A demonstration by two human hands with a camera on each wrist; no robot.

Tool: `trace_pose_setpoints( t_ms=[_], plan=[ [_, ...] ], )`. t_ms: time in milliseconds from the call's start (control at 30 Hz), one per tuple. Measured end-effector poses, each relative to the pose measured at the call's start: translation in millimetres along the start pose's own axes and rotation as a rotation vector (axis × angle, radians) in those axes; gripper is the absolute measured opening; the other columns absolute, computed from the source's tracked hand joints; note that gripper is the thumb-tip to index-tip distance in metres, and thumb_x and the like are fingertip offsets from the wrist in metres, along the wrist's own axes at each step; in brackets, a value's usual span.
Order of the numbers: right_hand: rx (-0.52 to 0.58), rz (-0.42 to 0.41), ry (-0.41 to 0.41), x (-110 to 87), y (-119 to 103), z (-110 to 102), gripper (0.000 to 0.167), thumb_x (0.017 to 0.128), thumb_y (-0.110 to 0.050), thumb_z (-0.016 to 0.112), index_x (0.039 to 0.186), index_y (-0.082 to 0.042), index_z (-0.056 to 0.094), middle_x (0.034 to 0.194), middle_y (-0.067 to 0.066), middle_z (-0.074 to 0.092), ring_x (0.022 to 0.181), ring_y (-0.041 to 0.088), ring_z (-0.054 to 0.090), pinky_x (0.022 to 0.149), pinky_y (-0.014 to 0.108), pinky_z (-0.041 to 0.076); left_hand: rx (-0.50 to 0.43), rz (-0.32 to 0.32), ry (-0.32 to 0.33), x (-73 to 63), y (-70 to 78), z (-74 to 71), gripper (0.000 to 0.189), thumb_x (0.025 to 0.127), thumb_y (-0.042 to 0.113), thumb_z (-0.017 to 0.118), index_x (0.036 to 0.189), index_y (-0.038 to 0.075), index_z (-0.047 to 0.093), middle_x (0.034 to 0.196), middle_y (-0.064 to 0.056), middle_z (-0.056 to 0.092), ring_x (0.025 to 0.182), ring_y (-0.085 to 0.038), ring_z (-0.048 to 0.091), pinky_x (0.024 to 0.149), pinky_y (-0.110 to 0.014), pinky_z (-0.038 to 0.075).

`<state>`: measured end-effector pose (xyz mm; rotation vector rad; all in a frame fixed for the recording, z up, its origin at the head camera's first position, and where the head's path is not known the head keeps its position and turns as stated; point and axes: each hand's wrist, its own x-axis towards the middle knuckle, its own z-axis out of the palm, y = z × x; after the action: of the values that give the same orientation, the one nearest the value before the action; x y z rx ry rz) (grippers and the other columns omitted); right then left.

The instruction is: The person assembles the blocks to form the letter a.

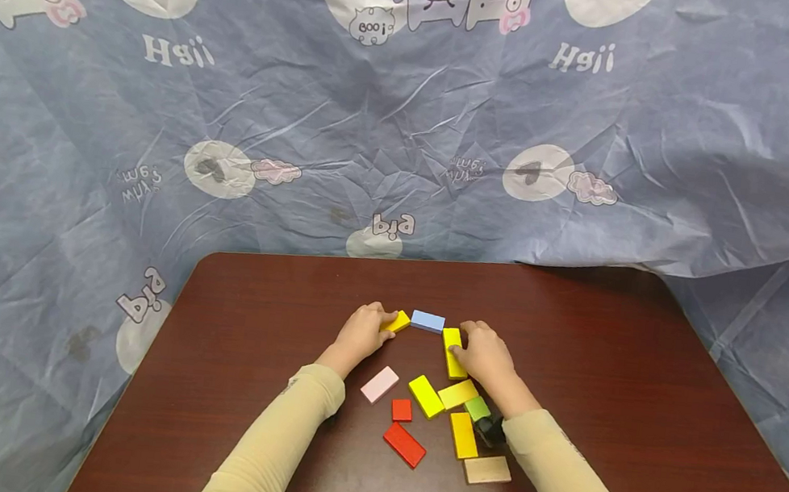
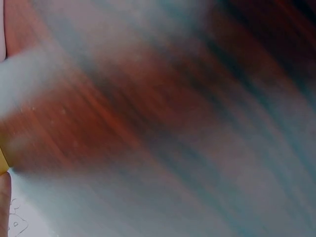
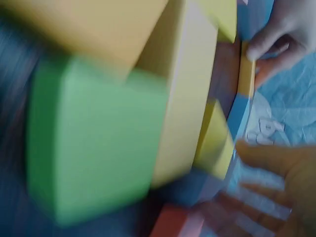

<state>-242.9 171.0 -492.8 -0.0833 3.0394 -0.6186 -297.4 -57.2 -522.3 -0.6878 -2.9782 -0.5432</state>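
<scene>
My left hand (image 1: 360, 335) pinches a yellow block (image 1: 397, 322) between thumb and fingers, left of a light blue block (image 1: 427, 320). The right wrist view also shows this left hand (image 3: 286, 37). At the blue block's right end lies another yellow block (image 1: 452, 346), angled toward me. My right hand (image 1: 487, 358) is over its right side, thumb reaching across it. In the right wrist view the right thumb (image 3: 261, 157) is right at that yellow block (image 3: 217, 143), and the other fingers are spread and blurred. Near them is a red block (image 3: 173, 222), hidden in the head view.
Nearer me lie a pink block (image 1: 379, 385), a lime-yellow block (image 1: 427, 397), a pale yellow block (image 1: 458, 394), a green block (image 1: 477, 409), an orange-yellow block (image 1: 464, 436), a wooden block (image 1: 487, 470) and two red blocks (image 1: 404, 444). A patterned cloth (image 1: 378, 130) hangs behind the table (image 1: 272, 297).
</scene>
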Motion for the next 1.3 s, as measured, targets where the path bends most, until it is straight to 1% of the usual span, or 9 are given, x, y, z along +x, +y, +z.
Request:
trace_pose_setpoints(
  t_ms=[133,233,400,533,833,967,1133,1233,1300],
  plan=[
    [-0.043,-0.191,-0.058,-2.6,11,-6,0.052,0.085,-0.018,0.077,0.131,0.002,0.06,0.136,0.02,0.057,0.124,0.04,0.054,0.099,0.052,0.048,-0.005,0.001,-0.007,-1.8,-0.3,-0.9,0.044,0.089,0.019,0.073,0.132,0.01,0.064,0.105,-0.008,0.064,0.09,-0.026,0.06,0.086,-0.036,0.052],
    [-0.052,-0.243,-0.139,-3.5,15,-7,0.061,0.083,-0.021,0.08,0.135,0.001,0.058,0.146,0.018,0.05,0.133,0.041,0.046,0.104,0.053,0.044,-0.009,0.008,-0.008,-3.0,-1.0,-2.2,0.044,0.089,0.018,0.073,0.131,0.009,0.064,0.107,-0.01,0.064,0.094,-0.027,0.061,0.088,-0.037,0.052],
    [-0.065,-0.263,-0.247,-5.8,15,-7,0.07,0.08,-0.022,0.082,0.14,0.001,0.053,0.155,0.018,0.04,0.14,0.042,0.039,0.106,0.053,0.042,-0.008,0.01,-0.017,-4.8,-1.4,-3.5,0.044,0.09,0.017,0.073,0.132,0.009,0.064,0.11,-0.011,0.065,0.098,-0.029,0.062,0.09,-0.037,0.052],
    [-0.074,-0.268,-0.282,-7.0,14,-7,0.072,0.08,-0.021,0.082,0.142,0.001,0.051,0.157,0.017,0.036,0.142,0.041,0.037,0.106,0.052,0.042,-0.009,0.013,-0.026,-5.4,-2.3,-2.9,0.044,0.09,0.017,0.072,0.133,0.009,0.063,0.111,-0.012,0.065,0.099,-0.029,0.062,0.091,-0.038,0.052],
    [-0.096,-0.313,-0.283,-2.8,17,-5,0.068,0.08,-0.023,0.083,0.138,-0.001,0.056,0.156,0.019,0.037,0.143,0.041,0.035,0.107,0.052,0.041,-0.015,0.045,-0.03,-3.9,-5.2,-3.1,0.044,0.091,0.016,0.072,0.133,0.009,0.063,0.111,-0.012,0.065,0.101,-0.031,0.062,0.092,-0.039,0.052],
    [-0.098,-0.328,-0.272,-0.9,20,-4,0.068,0.079,-0.024,0.083,0.137,-0.001,0.056,0.155,0.019,0.037,0.137,0.041,0.043,0.104,0.051,0.044,-0.027,0.031,-0.034,-3.0,-5.6,-3.1,0.045,0.091,0.018,0.071,0.135,0.01,0.062,0.111,-0.01,0.065,0.103,-0.028,0.062,0.093,-0.038,0.051],
    [-0.112,-0.338,-0.268,2.1,22,-3,0.068,0.079,-0.025,0.083,0.137,-0.001,0.057,0.155,0.02,0.038,0.129,0.04,0.053,0.099,0.049,0.049,-0.055,0.011,-0.031,-4.4,-2.5,-5.1,0.047,0.093,0.021,0.069,0.138,0.01,0.058,0.123,-0.011,0.061,0.112,-0.029,0.056,0.098,-0.038,0.049],
    [-0.106,-0.326,-0.273,2.7,23,-5,0.069,0.079,-0.025,0.083,0.138,-0.001,0.056,0.155,0.02,0.037,0.129,0.04,0.053,0.1,0.049,0.048,-0.048,0.045,-0.007,-7.5,2.4,-8.7,0.044,0.094,0.022,0.069,0.135,0.012,0.061,0.127,-0.01,0.059,0.116,-0.028,0.054,0.099,-0.038,0.049],
    [-0.101,-0.323,-0.279,2.8,23,-6,0.068,0.08,-0.025,0.082,0.138,-0.001,0.055,0.156,0.021,0.035,0.13,0.041,0.052,0.1,0.05,0.048,-0.031,0.084,-0.019,-10.8,7.3,-11.5,0.04,0.094,0.023,0.068,0.132,0.013,0.065,0.126,-0.009,0.061,0.116,-0.026,0.055,0.1,-0.038,0.049]
  ],
)
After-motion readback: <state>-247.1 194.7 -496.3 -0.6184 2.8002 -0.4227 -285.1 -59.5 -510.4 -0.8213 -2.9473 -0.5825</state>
